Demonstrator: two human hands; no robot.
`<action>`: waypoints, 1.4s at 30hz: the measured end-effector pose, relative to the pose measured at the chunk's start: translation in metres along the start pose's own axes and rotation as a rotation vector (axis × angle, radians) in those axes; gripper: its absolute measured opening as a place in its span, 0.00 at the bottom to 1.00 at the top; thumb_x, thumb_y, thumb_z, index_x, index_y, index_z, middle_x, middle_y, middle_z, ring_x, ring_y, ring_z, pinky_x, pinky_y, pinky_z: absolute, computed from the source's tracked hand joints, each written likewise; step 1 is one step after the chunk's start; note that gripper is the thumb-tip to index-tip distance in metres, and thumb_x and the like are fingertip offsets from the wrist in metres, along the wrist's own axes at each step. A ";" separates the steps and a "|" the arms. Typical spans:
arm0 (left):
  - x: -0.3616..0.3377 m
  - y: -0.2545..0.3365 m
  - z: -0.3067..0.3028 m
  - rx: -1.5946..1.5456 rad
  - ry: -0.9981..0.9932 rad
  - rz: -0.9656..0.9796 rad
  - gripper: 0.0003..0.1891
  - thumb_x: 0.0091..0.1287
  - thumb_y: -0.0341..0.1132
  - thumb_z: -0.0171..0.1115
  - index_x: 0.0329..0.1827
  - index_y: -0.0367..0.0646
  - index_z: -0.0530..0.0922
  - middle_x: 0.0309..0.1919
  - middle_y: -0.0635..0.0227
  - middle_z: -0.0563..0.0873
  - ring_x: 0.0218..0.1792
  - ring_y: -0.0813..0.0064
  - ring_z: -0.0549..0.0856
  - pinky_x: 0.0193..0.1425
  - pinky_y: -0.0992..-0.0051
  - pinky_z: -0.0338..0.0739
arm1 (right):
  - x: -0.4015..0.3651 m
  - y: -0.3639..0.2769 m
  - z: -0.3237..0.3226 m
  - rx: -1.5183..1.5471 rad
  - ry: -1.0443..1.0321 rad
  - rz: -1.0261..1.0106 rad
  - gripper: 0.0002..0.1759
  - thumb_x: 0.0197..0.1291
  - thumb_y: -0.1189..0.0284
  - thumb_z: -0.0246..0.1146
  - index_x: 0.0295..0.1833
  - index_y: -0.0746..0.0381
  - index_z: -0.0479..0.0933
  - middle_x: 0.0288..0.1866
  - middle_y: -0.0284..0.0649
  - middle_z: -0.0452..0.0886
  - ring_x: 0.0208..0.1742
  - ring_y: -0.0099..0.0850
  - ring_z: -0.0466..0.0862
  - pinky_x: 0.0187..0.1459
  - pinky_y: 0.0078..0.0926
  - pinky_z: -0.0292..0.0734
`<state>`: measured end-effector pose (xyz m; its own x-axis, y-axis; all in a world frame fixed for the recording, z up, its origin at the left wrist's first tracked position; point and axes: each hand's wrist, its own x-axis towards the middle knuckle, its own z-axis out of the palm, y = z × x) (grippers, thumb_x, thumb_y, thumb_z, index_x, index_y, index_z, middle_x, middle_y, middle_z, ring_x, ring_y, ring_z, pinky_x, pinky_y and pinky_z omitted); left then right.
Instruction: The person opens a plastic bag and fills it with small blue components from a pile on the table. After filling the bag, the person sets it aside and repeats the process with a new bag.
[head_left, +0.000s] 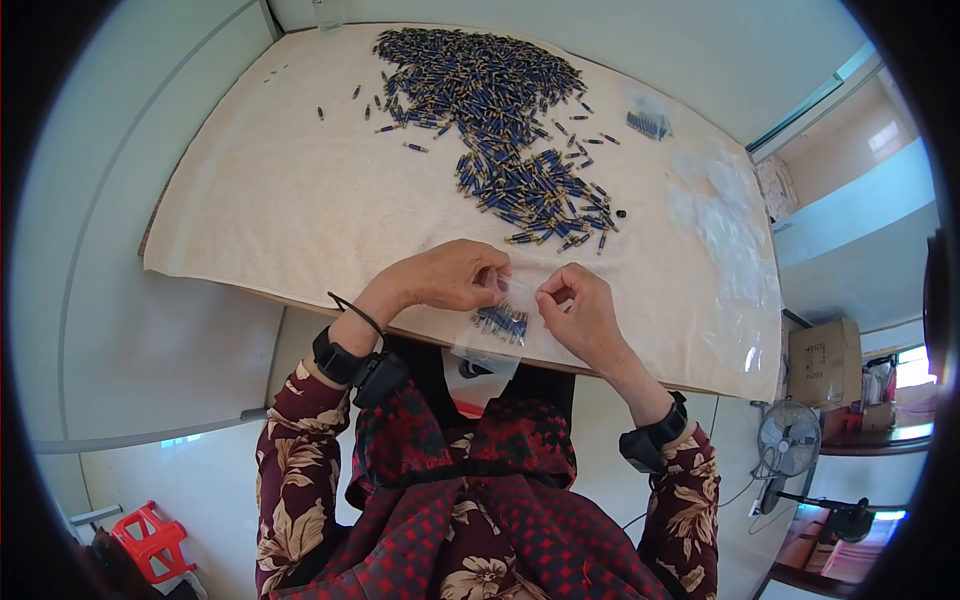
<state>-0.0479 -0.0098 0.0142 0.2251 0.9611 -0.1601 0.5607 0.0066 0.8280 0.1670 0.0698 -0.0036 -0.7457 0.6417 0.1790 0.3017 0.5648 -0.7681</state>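
Observation:
Between my hands, at the table's near edge, is a clear plastic bag (pixel 490 352) with several small blue parts with brass-coloured ends (pixel 503 322) inside. My left hand (pixel 455 275) pinches the bag's top on the left. On the right, my right hand (pixel 582 310) has its thumb and forefinger pinched at the bag's upper right corner. The lower end of the bag hangs over the table edge. Just beyond my hands lies a large loose pile of the same blue parts (pixel 520 180), spreading to the back of the table.
A cream cloth (pixel 270 190) covers the table. Flat clear bags (pixel 715 230) lie along its right side, with a filled bag (pixel 648 122) at the back right. A small black ring-like piece (pixel 621 213) lies by the pile. A fan (pixel 788 440) and a red stool (pixel 152 540) stand lower down.

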 end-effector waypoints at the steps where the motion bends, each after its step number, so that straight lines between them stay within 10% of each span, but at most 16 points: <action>1: 0.001 0.002 -0.001 0.044 -0.029 -0.018 0.11 0.57 0.37 0.67 0.38 0.40 0.83 0.38 0.61 0.81 0.40 0.66 0.80 0.46 0.73 0.75 | 0.000 0.000 0.001 0.008 0.009 -0.002 0.03 0.56 0.83 0.61 0.32 0.69 0.73 0.29 0.38 0.78 0.28 0.23 0.83 0.27 0.19 0.79; 42: 0.001 -0.006 0.013 0.185 0.050 0.073 0.12 0.49 0.35 0.74 0.32 0.38 0.81 0.33 0.59 0.78 0.40 0.59 0.79 0.43 0.67 0.73 | 0.001 0.003 0.008 0.070 0.027 0.031 0.03 0.54 0.84 0.62 0.30 0.69 0.73 0.30 0.40 0.78 0.28 0.26 0.83 0.31 0.21 0.79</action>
<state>-0.0404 -0.0122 0.0017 0.2332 0.9697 -0.0723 0.6821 -0.1101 0.7229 0.1624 0.0684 -0.0102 -0.7204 0.6723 0.1704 0.2809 0.5076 -0.8145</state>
